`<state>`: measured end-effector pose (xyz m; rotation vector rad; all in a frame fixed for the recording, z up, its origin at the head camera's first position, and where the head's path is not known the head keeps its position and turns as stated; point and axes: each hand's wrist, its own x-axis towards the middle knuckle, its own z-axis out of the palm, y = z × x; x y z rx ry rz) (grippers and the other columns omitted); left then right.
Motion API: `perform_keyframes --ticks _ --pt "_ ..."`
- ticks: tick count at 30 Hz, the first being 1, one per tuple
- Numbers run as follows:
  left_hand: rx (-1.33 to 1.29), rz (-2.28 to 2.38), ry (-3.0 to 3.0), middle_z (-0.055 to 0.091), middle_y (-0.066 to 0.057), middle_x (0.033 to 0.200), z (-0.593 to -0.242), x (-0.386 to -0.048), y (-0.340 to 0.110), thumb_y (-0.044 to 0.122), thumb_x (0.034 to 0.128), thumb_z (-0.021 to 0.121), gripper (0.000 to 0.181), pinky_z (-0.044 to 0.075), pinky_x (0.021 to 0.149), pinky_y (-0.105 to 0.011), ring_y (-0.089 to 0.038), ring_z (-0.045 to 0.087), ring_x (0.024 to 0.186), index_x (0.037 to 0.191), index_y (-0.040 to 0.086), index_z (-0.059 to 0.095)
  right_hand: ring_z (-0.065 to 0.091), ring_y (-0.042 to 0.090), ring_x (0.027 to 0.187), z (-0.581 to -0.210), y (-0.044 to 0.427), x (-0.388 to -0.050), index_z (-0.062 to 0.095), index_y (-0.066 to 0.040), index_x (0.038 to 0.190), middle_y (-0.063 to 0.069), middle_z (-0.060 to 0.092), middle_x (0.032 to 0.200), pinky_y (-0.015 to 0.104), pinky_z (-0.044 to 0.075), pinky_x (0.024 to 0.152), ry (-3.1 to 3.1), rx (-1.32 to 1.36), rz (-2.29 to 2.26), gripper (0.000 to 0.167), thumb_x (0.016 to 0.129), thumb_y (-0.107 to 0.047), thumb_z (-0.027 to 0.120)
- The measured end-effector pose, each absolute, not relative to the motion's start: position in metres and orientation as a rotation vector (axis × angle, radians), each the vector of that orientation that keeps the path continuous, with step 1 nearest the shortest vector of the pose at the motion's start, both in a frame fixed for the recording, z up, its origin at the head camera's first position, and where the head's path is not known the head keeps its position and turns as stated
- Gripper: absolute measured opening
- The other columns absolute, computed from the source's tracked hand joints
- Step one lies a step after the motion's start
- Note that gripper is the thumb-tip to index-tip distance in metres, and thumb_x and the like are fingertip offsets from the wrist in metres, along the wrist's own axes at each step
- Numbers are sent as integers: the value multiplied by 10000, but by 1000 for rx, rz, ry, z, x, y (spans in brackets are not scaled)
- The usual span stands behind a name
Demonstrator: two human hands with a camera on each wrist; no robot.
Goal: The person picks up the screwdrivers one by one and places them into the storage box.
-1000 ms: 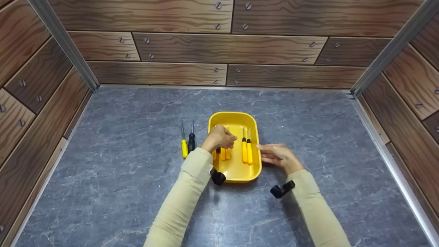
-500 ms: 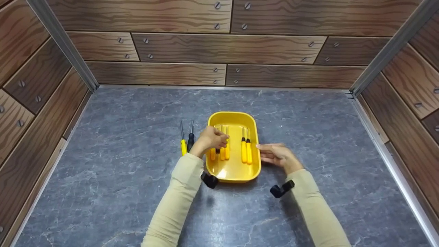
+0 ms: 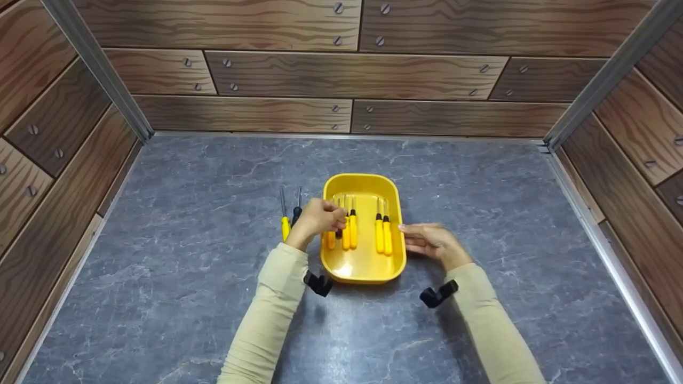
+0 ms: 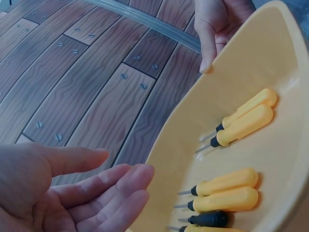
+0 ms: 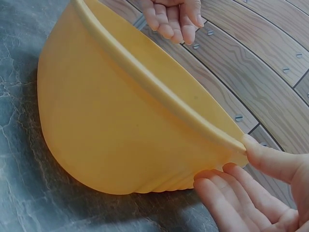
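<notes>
A yellow tray holds several screwdrivers with thin metal shafts. Two yellow-handled screwdrivers lie along its right side; others, including a black-handled screwdriver, lie on the left. My left hand hovers over the tray's left rim, partly hiding that group. In the left wrist view its fingers are extended and loose, with nothing in them. My right hand touches the tray from the right. Its thumb rests at the rim, and its fairly straight fingers lie against the outer wall.
Left of the tray, a yellow screwdriver and a black screwdriver lie on the grey marbled tabletop, partly behind the left hand. Wood-patterned walls enclose the back and sides. Each wrist wears a black mount.
My left hand has drawn left from over the tray's middle to its left rim, uncovering more of the screwdrivers inside. The right hand and tray stay where they were.
</notes>
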<state>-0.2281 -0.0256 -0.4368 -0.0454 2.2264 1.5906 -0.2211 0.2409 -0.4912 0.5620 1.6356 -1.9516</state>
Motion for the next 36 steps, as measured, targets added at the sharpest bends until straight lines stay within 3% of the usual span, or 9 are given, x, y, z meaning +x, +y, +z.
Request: perform_keyframes --ticks 7,16,27,36 --pt "-89 1665 2211 725 -251 1023 -440 -230 -33 103 960 573 245 646 811 -345 -100 695 666 1110 -54 688 733 132 689 -490 241 -220 717 -129 748 13 753 717 254 649 697 1637 553 -1953 89 824 -120 763" --pt "-173 1752 2183 712 -273 1050 -443 -233 -47 87 957 570 260 624 607 -196 -43 643 590 1127 -88 661 735 134 703 -490 242 -220 723 -139 743 18 757 731 261 650 712 1631 554 -1962 87 807 -113 775" --pt "-218 1879 2083 673 -327 1098 -450 -232 -63 44 970 521 278 640 664 -215 -72 677 616 1164 -131 615 731 129 697 -491 242 -220 723 -138 735 12 752 717 260 650 708 1636 563 -1960 101 822 -103 760" --pt "-260 1878 2149 706 -289 1030 -457 -232 -77 20 963 511 276 603 584 -143 -46 658 585 1162 -143 612 731 132 700 -492 241 -221 711 -131 747 4 753 720 256 649 711 1629 553 -1959 95 829 -114 755"
